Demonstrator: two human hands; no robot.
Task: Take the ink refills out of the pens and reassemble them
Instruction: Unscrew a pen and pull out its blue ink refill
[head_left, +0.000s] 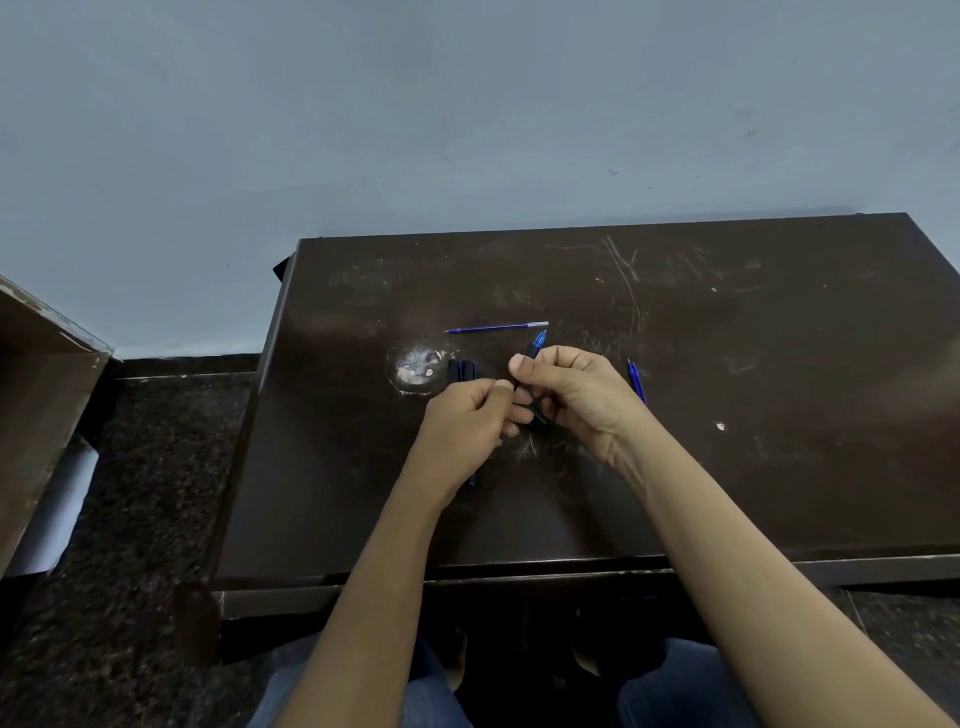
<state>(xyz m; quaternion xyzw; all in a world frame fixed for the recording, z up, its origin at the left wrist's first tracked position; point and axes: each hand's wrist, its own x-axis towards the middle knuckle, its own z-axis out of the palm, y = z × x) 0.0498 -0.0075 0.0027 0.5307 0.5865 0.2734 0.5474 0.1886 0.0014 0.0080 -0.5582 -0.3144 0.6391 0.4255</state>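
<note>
While curled, both hands (467, 415) (576, 395) round pen (537, 345)

Bare left hand (466, 422), bare right hand (577, 396), blue jeans (670, 693)

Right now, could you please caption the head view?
The left hand and right hand grip a blue-tipped pen over a dark table, a refill lying beyond.

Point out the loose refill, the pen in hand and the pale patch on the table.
refill (496, 328): head view, middle of its blue shaft.
pen (540, 341): head view, its blue end.
patch (417, 367): head view, its centre.
</note>
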